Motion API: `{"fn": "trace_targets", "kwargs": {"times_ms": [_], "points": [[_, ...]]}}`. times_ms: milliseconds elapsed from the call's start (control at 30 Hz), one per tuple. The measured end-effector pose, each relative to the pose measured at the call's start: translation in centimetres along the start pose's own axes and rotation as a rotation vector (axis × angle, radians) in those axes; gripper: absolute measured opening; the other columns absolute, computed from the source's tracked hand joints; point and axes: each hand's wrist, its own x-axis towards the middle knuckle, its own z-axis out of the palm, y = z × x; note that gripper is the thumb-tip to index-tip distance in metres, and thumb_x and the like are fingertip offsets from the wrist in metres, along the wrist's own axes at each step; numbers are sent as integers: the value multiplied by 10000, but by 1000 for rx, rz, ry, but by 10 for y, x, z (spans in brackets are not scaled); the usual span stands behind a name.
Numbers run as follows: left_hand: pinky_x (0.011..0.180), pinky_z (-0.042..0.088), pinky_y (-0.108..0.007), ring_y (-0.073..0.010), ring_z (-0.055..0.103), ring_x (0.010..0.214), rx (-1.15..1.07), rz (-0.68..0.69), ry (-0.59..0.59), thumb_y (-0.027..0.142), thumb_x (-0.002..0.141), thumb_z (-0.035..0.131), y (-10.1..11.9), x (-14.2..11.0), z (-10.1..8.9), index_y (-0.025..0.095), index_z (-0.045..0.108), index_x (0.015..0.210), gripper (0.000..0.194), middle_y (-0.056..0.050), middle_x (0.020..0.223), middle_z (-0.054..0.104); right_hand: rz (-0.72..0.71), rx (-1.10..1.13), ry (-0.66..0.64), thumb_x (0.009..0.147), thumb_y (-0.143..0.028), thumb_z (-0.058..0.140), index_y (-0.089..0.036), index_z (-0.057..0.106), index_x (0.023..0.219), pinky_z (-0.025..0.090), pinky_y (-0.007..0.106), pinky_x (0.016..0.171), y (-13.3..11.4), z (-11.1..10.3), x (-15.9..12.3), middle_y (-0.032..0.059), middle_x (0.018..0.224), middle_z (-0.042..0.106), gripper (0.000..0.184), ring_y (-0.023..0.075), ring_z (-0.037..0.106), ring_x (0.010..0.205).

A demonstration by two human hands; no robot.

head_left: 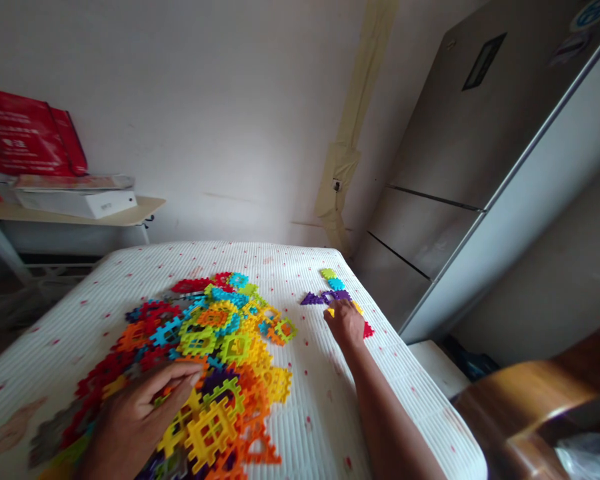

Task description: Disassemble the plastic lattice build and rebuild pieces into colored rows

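A heap of bright plastic interlocking pieces in red, orange, yellow, green, blue and purple covers the left half of a white ribbed table. My left hand rests palm down on the near side of the heap, fingers stretched over the pieces. My right hand reaches to a small separate group of pieces near the table's far right edge, its fingers curled on them; a purple triangle, a green piece and a red piece lie around it.
A grey refrigerator stands close to the right of the table. A shelf with a white box and a red bag is by the wall at left. A brown wooden surface sits at lower right.
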Motion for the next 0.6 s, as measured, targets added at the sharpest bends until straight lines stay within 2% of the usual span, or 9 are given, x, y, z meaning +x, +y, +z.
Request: {"fn": "trace_targets", "kwargs": {"times_ms": [67, 233, 300, 433, 600], "points": [[633, 522, -120, -125, 709, 693, 8, 6, -2, 425, 721, 583, 1, 0, -1, 283, 699, 745, 185, 62, 766, 761, -87, 138, -64, 799, -239, 524, -191, 683, 884, 412, 229, 662, -11, -8, -6, 53, 904, 677, 187, 171, 608, 832], [641, 522, -122, -127, 710, 688, 16, 16, 16, 438, 714, 590, 0, 0, 0, 285, 695, 736, 186, 60, 760, 761, -441, 472, -605, 724, -223, 628, -196, 702, 793, 385, 174, 569, -34, -25, -28, -17, 727, 674, 105, 113, 598, 662], [632, 523, -123, -130, 710, 689, 18, 23, 17, 443, 714, 590, 0, 0, 1, 282, 695, 733, 194, 54, 759, 760, -476, 492, -709, 705, -250, 661, -202, 706, 849, 380, 171, 555, -41, -26, -36, -18, 744, 675, 159, 109, 590, 654], [629, 527, -128, -138, 711, 671, 2, 38, 14, 458, 707, 596, 0, 1, 1, 268, 698, 727, 217, 42, 747, 761, -478, 452, -709, 662, -311, 718, -219, 687, 968, 385, 177, 571, -53, -16, -46, -11, 777, 670, 322, 105, 577, 644], [639, 528, -127, -142, 713, 682, -3, 52, 8, 466, 722, 598, 2, 2, 1, 257, 699, 750, 234, 31, 765, 763, -505, 452, -619, 692, -311, 690, -223, 693, 875, 355, 168, 545, -63, -6, -52, -34, 732, 643, 204, 87, 548, 617]]}}
